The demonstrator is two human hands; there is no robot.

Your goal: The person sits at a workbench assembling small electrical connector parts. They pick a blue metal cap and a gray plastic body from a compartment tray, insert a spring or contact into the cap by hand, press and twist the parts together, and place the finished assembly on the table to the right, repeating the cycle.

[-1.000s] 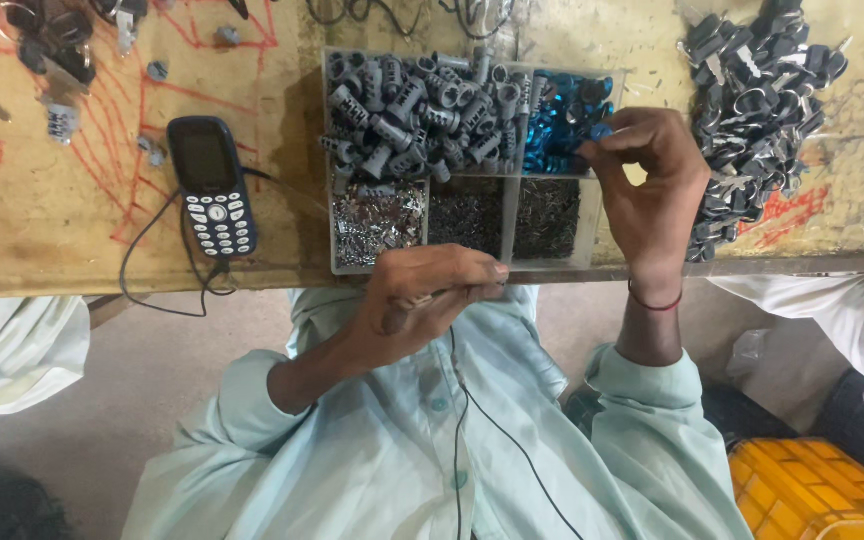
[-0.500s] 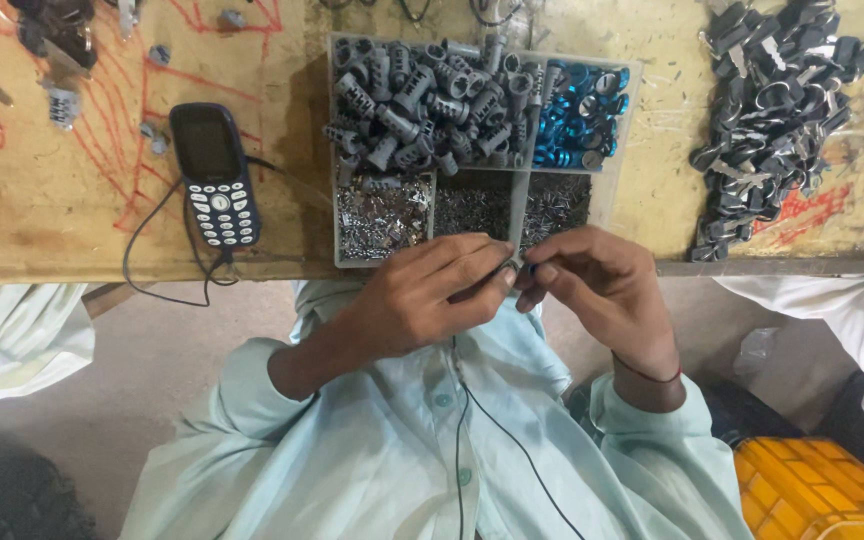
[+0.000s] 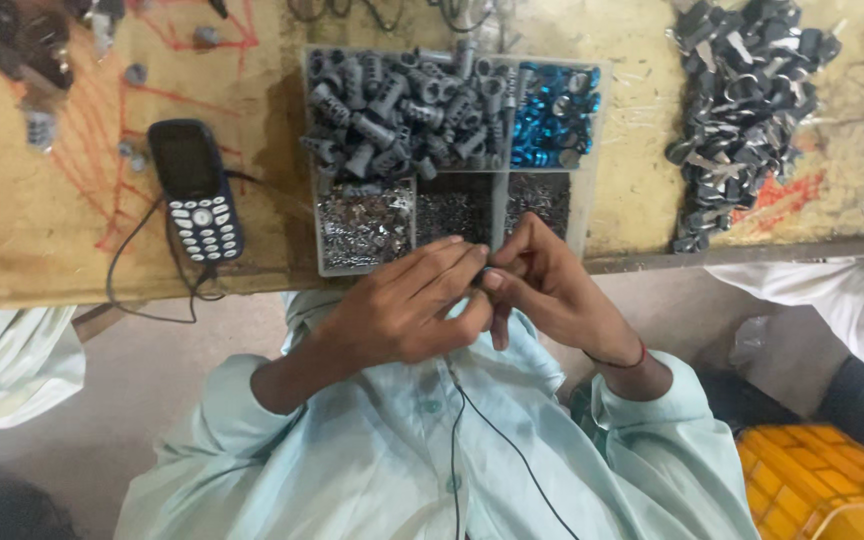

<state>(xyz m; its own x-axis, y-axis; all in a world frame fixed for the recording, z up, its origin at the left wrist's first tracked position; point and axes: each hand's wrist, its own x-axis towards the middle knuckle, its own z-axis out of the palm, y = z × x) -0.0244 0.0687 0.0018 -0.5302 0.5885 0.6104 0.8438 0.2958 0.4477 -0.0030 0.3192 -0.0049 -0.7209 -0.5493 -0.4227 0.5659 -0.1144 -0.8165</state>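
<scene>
My left hand (image 3: 402,310) and my right hand (image 3: 552,290) meet fingertip to fingertip just below the table's near edge, pinching a small dark part (image 3: 484,275) between them. The part is mostly hidden by the fingers. Right above them sits a clear compartment tray (image 3: 322,262) holding grey cylindrical pieces (image 3: 392,110), shiny blue rings (image 3: 552,115) and small metal bits (image 3: 362,225).
A dark push-button phone (image 3: 195,190) with a black cable lies left of the tray on the worn yellow tabletop (image 3: 42,230). A heap of dark metal parts (image 3: 742,100) lies at the right. Other people's pale sleeves show at both sides. A yellow crate (image 3: 832,480) stands at the lower right.
My right hand came down from the blue rings compartment to meet my left hand at the table edge. Both hands now pinch the small part together.
</scene>
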